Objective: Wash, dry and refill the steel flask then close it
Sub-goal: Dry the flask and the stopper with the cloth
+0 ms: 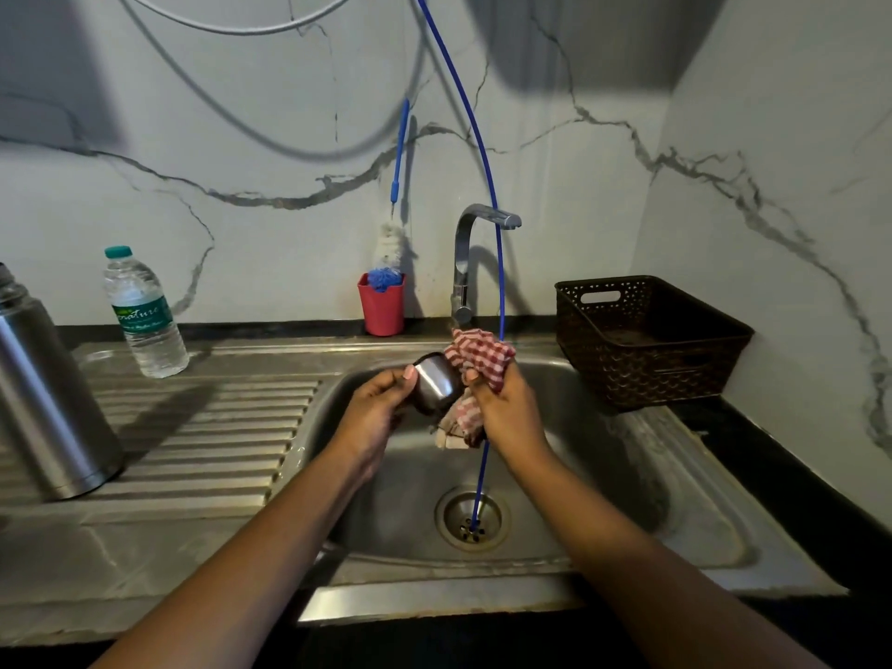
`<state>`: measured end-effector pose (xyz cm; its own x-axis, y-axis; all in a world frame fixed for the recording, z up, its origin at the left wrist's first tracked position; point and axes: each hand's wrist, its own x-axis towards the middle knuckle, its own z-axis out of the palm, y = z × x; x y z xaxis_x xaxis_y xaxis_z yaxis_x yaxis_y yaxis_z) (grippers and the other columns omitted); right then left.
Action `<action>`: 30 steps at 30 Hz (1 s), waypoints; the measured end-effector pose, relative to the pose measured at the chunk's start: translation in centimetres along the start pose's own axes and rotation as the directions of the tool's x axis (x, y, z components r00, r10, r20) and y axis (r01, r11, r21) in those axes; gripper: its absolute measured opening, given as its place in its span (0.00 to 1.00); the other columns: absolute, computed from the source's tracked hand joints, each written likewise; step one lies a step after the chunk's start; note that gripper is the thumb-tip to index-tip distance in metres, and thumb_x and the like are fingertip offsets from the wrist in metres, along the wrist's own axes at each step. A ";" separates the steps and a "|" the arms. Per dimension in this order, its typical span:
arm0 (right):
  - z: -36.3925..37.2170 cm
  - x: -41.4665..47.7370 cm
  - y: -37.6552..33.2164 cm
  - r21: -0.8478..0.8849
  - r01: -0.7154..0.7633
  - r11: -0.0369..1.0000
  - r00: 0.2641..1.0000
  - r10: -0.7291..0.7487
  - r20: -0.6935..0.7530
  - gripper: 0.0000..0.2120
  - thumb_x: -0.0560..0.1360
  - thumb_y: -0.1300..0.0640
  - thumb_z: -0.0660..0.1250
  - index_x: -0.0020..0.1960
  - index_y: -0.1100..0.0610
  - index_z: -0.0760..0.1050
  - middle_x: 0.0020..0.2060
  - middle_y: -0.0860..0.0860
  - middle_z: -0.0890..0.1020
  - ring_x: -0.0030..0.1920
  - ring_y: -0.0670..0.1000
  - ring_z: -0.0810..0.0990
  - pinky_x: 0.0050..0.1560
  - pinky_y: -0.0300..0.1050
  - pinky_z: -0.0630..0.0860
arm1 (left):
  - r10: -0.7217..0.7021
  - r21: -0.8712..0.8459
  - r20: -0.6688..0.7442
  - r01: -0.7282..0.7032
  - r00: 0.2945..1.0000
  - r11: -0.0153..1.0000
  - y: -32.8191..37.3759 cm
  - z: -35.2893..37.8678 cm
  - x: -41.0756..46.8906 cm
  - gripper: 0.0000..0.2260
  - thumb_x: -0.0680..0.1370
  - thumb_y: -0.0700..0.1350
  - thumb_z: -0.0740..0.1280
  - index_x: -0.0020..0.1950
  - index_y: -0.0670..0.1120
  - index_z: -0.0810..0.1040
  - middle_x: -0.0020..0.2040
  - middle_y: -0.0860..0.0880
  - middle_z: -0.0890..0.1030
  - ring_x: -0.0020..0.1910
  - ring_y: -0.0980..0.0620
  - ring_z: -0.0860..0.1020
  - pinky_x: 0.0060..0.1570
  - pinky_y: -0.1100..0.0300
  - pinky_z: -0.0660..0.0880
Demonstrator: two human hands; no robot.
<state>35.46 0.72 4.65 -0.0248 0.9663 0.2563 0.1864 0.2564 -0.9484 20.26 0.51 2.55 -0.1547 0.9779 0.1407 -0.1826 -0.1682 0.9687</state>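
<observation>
Over the sink basin my left hand holds a small steel flask cap, tilted on its side. My right hand grips a red and white checked cloth pressed against the cap's right end; part of the cloth hangs below. The tall steel flask body stands upright on the ribbed draining board at the far left, partly cut off by the frame edge. A plastic water bottle with a green cap stands behind it.
A steel tap rises behind the basin. A thin blue hose runs down into the drain. A red cup with a bottle brush stands by the wall. A dark woven basket sits at the right.
</observation>
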 end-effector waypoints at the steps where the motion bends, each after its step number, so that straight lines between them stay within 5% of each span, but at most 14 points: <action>1: 0.2 -0.3 0.2 -0.049 0.057 0.997 0.998 -0.055 0.037 0.12 0.78 0.60 0.62 0.62 0.57 0.71 0.49 0.52 0.81 0.45 0.51 0.80 0.44 0.40 0.78 | 0.027 0.013 -0.041 -0.026 0.999 1.000 -0.2 0.0 0.2 0.06 0.77 0.44 0.66 0.44 0.46 0.82 0.42 0.49 0.84 0.47 0.49 0.79 0.52 0.53 0.74; 4: 1.6 -0.6 1.2 -0.385 0.389 0.837 0.917 -0.309 0.253 0.26 0.76 0.65 0.63 0.72 0.56 0.64 0.66 0.56 0.72 0.66 0.54 0.70 0.69 0.46 0.66 | 0.055 -0.053 -0.088 -0.060 0.995 0.997 0.1 -0.1 0.4 0.10 0.78 0.37 0.62 0.43 0.43 0.83 0.39 0.48 0.85 0.42 0.51 0.81 0.50 0.58 0.77; 6: 2.2 -0.2 1.3 -0.474 0.457 0.753 0.889 -0.367 0.273 0.30 0.75 0.62 0.64 0.75 0.54 0.59 0.72 0.52 0.64 0.72 0.51 0.61 0.72 0.40 0.56 | 0.038 -0.038 0.009 -0.037 0.999 0.999 0.2 -0.3 0.1 0.16 0.79 0.36 0.60 0.37 0.44 0.85 0.37 0.48 0.85 0.38 0.54 0.82 0.42 0.64 0.77; 9: 1.1 1.2 2.0 -0.218 0.174 0.960 0.949 -0.104 0.299 0.25 0.74 0.52 0.69 0.69 0.53 0.68 0.61 0.49 0.75 0.61 0.48 0.74 0.64 0.42 0.69 | -0.016 -0.002 0.100 0.016 0.995 1.000 0.0 -0.6 -0.5 0.14 0.79 0.38 0.61 0.40 0.41 0.84 0.38 0.45 0.85 0.39 0.53 0.83 0.40 0.64 0.77; 11: 0.0 1.5 2.3 -0.035 -0.079 0.996 0.912 0.086 0.402 0.23 0.71 0.51 0.72 0.64 0.52 0.71 0.56 0.50 0.79 0.58 0.50 0.78 0.62 0.48 0.73 | -0.041 0.016 0.123 0.039 0.992 0.999 -0.4 -0.8 -0.3 0.11 0.79 0.37 0.61 0.43 0.39 0.82 0.39 0.43 0.85 0.40 0.51 0.83 0.43 0.63 0.79; 12: -0.3 1.3 2.4 -0.056 -0.068 0.996 0.908 0.085 0.411 0.24 0.70 0.51 0.73 0.64 0.51 0.71 0.56 0.49 0.79 0.59 0.50 0.77 0.61 0.47 0.73 | -0.046 0.021 0.130 0.044 0.990 0.999 -0.4 -0.8 -0.3 0.10 0.79 0.37 0.61 0.44 0.39 0.82 0.39 0.43 0.84 0.41 0.51 0.83 0.46 0.61 0.79; 14: 0.0 0.8 2.6 -0.322 0.208 0.924 0.938 -0.094 0.335 0.28 0.71 0.51 0.72 0.68 0.53 0.68 0.61 0.51 0.75 0.62 0.51 0.73 0.62 0.44 0.71 | -0.068 0.004 0.113 0.068 0.991 0.998 -0.6 -0.7 0.0 0.10 0.78 0.37 0.62 0.43 0.39 0.82 0.37 0.44 0.84 0.38 0.51 0.82 0.46 0.60 0.78; 16: 0.8 0.4 2.3 -0.585 0.491 0.646 0.870 -0.323 0.374 0.32 0.74 0.50 0.68 0.73 0.53 0.60 0.69 0.52 0.66 0.68 0.53 0.65 0.67 0.45 0.64 | -0.087 -0.039 0.095 0.091 0.992 0.995 -0.9 -0.8 0.3 0.11 0.77 0.36 0.61 0.42 0.40 0.83 0.36 0.45 0.84 0.35 0.53 0.82 0.38 0.64 0.78; 18: 1.5 0.5 2.3 -0.616 0.517 0.595 0.856 -0.363 0.367 0.34 0.73 0.47 0.69 0.74 0.51 0.58 0.70 0.51 0.64 0.69 0.52 0.63 0.68 0.47 0.63 | -0.078 -0.061 0.103 0.085 0.992 0.994 -1.0 -1.1 0.3 0.12 0.77 0.35 0.61 0.42 0.41 0.83 0.37 0.46 0.84 0.34 0.55 0.81 0.35 0.66 0.77; 19: 1.5 0.7 2.3 -0.542 0.442 0.715 0.894 -0.303 0.329 0.34 0.71 0.47 0.71 0.72 0.51 0.61 0.68 0.51 0.68 0.66 0.50 0.67 0.66 0.46 0.67 | -0.068 -0.065 0.124 0.076 0.990 0.995 -1.0 -1.2 0.3 0.12 0.77 0.36 0.61 0.42 0.42 0.84 0.37 0.46 0.84 0.35 0.55 0.81 0.35 0.67 0.77; 21: 0.8 1.0 2.0 -0.108 0.108 0.988 0.948 -0.069 0.311 0.24 0.68 0.55 0.75 0.61 0.52 0.72 0.58 0.51 0.77 0.56 0.47 0.77 0.58 0.44 0.76 | -0.023 -0.082 0.187 0.039 0.982 0.996 -1.0 -1.2 0.1 0.11 0.75 0.40 0.64 0.41 0.42 0.85 0.39 0.46 0.85 0.39 0.55 0.82 0.40 0.66 0.78; 24: -0.7 1.4 2.4 0.313 -0.357 0.880 0.850 0.168 0.499 0.17 0.68 0.66 0.72 0.55 0.57 0.77 0.52 0.60 0.82 0.48 0.53 0.83 0.52 0.46 0.79 | 0.097 0.005 0.261 -0.102 0.960 0.995 -1.3 -0.9 0.0 0.11 0.73 0.47 0.69 0.50 0.41 0.84 0.47 0.43 0.85 0.48 0.51 0.83 0.49 0.63 0.77; 27: -1.6 1.7 2.4 0.402 -0.557 0.727 0.771 0.273 0.575 0.17 0.73 0.53 0.67 0.58 0.63 0.76 0.49 0.63 0.82 0.48 0.58 0.82 0.58 0.53 0.76 | 0.265 0.234 0.308 -0.343 0.914 0.910 -1.2 -0.9 0.0 0.09 0.74 0.41 0.69 0.53 0.42 0.83 0.48 0.50 0.85 0.51 0.55 0.82 0.53 0.64 0.75; 30: -1.9 2.0 2.1 0.389 -0.552 0.738 0.809 0.362 0.462 0.15 0.74 0.53 0.67 0.53 0.65 0.76 0.43 0.61 0.83 0.42 0.57 0.82 0.50 0.51 0.78 | 0.470 0.511 0.457 -0.655 0.756 0.557 -1.3 -1.3 0.5 0.11 0.75 0.43 0.70 0.55 0.41 0.83 0.51 0.54 0.83 0.54 0.61 0.80 0.60 0.70 0.69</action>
<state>37.61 3.11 3.54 -0.4066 0.8862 -0.2221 -0.2308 -0.3349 -0.9136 19.20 1.03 1.05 0.2406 0.7164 0.6548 0.4959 -0.6707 0.5516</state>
